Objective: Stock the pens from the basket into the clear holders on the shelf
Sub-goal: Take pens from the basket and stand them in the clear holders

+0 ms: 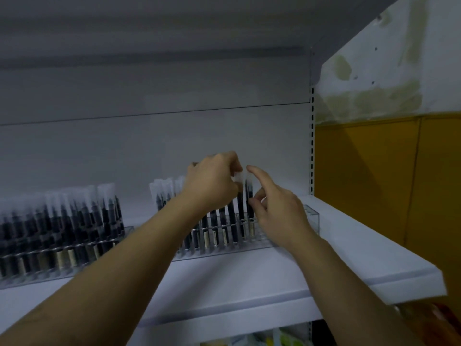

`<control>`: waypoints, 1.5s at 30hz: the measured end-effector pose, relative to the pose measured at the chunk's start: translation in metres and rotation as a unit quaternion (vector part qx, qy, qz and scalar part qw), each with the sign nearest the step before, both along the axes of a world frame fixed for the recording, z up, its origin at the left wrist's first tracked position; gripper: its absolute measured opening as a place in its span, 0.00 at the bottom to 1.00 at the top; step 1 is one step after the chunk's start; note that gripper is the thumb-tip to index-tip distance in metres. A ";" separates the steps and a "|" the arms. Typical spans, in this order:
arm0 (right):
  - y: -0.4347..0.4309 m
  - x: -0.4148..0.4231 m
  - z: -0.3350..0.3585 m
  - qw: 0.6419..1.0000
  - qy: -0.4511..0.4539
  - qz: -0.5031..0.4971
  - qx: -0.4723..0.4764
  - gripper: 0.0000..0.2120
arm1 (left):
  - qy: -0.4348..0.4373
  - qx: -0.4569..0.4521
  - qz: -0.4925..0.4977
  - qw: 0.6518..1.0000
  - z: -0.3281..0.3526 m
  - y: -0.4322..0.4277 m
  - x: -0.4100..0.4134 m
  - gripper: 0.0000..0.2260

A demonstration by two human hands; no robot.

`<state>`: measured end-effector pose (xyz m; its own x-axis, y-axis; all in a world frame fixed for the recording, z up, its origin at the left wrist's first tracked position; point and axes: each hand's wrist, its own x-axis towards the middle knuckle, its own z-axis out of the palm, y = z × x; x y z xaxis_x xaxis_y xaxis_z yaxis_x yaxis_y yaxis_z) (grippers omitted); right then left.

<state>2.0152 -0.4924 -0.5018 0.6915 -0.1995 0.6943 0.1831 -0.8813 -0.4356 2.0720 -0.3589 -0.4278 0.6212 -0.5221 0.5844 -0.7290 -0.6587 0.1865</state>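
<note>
Two clear holders stand on the white shelf (349, 245). The left holder (62, 268) is packed with dark pens with frosted caps. The right holder (311, 216) holds several upright pens in its left and middle part. My left hand (212, 181) grips the capped tops of a few pens (237, 178) above this holder. My right hand (274, 206) pinches the rightmost upright pen (249, 196) between thumb and a curled finger, with the index finger stretched out above its cap. The basket is out of view.
The shelf's grey back panel and a slotted upright (311, 146) rise behind the holders. A yellow and white wall (386, 171) stands to the right. Another shelf overhangs above. Coloured goods (274, 338) show below the shelf edge.
</note>
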 end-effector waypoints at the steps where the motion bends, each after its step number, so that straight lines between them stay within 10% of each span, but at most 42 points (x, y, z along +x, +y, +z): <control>1: 0.000 0.000 0.000 1.000 0.002 -0.002 0.000 0.31 | -0.004 0.001 -0.005 1.000 -0.001 0.000 0.000 0.11; 12: 0.016 -0.029 -0.010 0.998 -0.038 -0.022 0.046 0.34 | -0.034 0.035 0.000 0.999 -0.001 0.025 -0.019 0.23; 31: 0.149 -0.129 -0.095 0.988 0.012 0.145 0.043 0.21 | -0.034 -0.051 0.003 0.998 -0.150 0.179 -0.127 0.17; 45: 0.213 -0.105 -0.270 0.922 0.358 0.143 -0.031 0.25 | 0.214 0.033 0.121 0.969 -0.347 0.255 -0.138 0.21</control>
